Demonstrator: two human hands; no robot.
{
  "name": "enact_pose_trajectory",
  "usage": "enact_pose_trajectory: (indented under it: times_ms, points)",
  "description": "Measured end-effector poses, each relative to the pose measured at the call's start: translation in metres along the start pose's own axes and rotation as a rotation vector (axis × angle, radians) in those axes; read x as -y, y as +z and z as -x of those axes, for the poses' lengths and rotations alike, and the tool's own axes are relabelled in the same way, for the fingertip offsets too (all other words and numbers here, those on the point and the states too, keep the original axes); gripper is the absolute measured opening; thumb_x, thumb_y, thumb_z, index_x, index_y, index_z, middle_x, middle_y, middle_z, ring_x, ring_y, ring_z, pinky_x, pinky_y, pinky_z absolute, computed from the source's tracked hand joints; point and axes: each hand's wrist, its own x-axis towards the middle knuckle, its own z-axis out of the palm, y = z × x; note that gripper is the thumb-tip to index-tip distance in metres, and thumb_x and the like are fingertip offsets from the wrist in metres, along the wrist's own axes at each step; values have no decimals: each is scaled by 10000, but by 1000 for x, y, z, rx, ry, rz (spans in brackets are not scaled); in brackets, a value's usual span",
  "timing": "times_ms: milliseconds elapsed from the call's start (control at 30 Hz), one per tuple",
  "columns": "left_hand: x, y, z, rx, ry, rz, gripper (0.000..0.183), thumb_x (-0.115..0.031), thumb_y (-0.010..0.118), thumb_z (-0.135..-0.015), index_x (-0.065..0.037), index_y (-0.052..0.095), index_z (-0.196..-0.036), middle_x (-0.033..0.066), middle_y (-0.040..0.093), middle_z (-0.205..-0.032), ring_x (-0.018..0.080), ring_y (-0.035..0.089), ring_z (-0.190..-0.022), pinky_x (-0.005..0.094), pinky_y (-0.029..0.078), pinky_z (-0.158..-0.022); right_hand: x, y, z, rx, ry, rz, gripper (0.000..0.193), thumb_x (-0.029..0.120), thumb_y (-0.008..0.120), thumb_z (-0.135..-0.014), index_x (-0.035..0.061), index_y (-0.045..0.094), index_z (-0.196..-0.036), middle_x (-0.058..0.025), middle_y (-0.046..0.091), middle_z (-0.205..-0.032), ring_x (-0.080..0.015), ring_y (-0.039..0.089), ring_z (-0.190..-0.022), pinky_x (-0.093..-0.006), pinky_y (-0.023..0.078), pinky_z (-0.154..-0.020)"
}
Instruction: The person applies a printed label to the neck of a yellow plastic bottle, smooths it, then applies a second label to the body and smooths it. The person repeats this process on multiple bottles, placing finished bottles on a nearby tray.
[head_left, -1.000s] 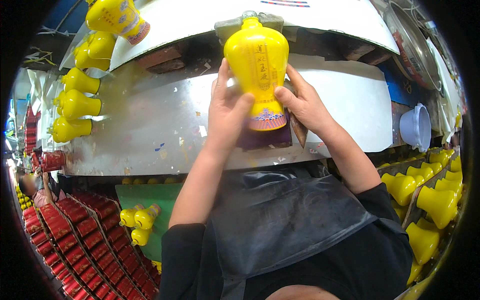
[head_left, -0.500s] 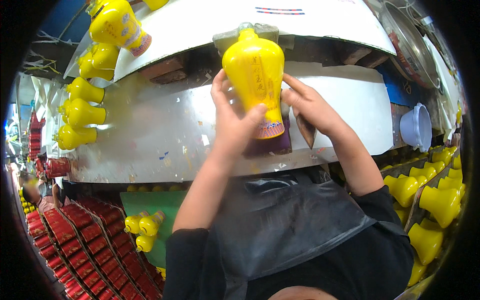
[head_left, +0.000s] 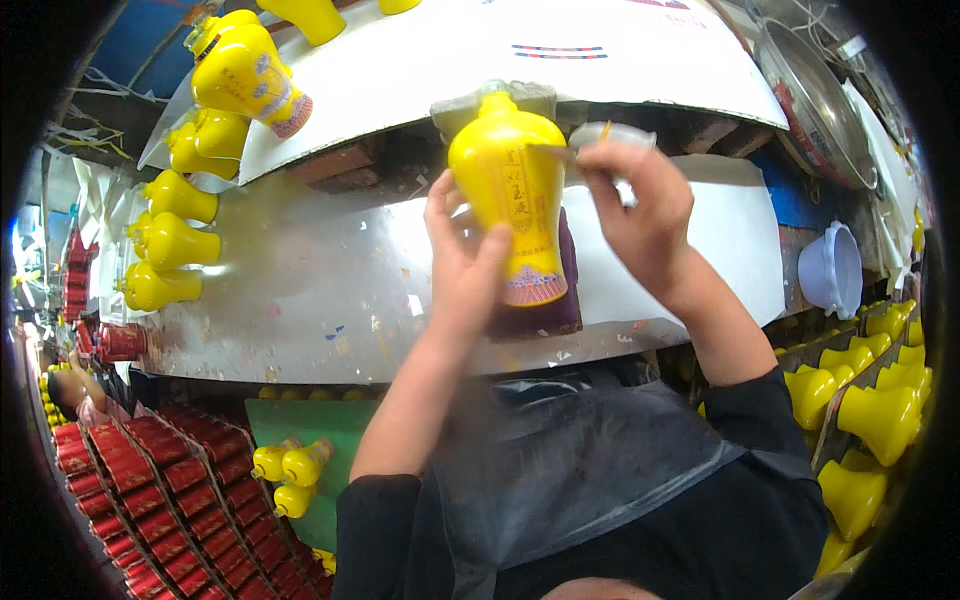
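A glossy yellow bottle [head_left: 505, 190] lies on its back in front of me, with its neck on a grey block [head_left: 540, 100] and its base over a purple pad [head_left: 565, 318]. Purple lettering runs down its front, and a patterned band circles the base. Along its left side, my left hand [head_left: 465, 265] grips it, thumb on top. Beside the bottle's upper right, my right hand [head_left: 640, 190] is closed in a pinch on a thin dark pointed tool [head_left: 550, 150], whose tip crosses the bottle. A pale, see-through strip [head_left: 620, 135] shows at those fingers; its kind is unclear.
More yellow bottles [head_left: 170, 245] line the bench's left. A white sheet [head_left: 400, 70] with two narrow decal strips [head_left: 560, 52] covers the raised back. At right are a lavender bucket [head_left: 830, 268] and racked yellow bottles [head_left: 880, 410]. Stacked red boxes [head_left: 170, 480] stand lower left.
My right hand has risen from the bottle's lower right side to beside its shoulder, swinging the dark tool from pointing down to pointing left. My left hand still holds the bottle.
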Motion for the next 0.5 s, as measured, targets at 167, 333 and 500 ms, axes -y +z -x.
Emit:
enact_pose_trajectory:
  times_ms: [167, 333, 500]
  points:
    - [5, -2, -1, -31, 12, 48, 746, -222, 623, -1028, -162, 184, -1628, 129, 402, -1457, 238, 482, -1287, 411, 407, -1122, 24, 3, 12, 90, -318, -281, 292, 84, 810, -757, 125, 743, -1039, -53, 694, -856, -233, 676, -710, -366, 573, -658]
    - [3, 1, -2, -71, 81, -262, 886, -304, 708, -937, -98, 183, -1620, 179, 387, -1450, 301, 441, -1337, 457, 408, -1114, 1, 9, -10, -70, 219, -158, 317, 16, 747, -889, 26, 646, -1190, -141, 712, -1050, -258, 723, -865, -335, 593, -767]
    - [-8, -2, -46, -132, 426, -691, 861, -342, 773, -848, -42, 343, -1531, 194, 404, -1407, 336, 426, -1339, 493, 420, -1091, 2, 9, -31, 139, 195, -184, 254, 63, 695, -922, 26, 628, -1164, -192, 702, -1066, -342, 726, -929, -388, 584, -809]
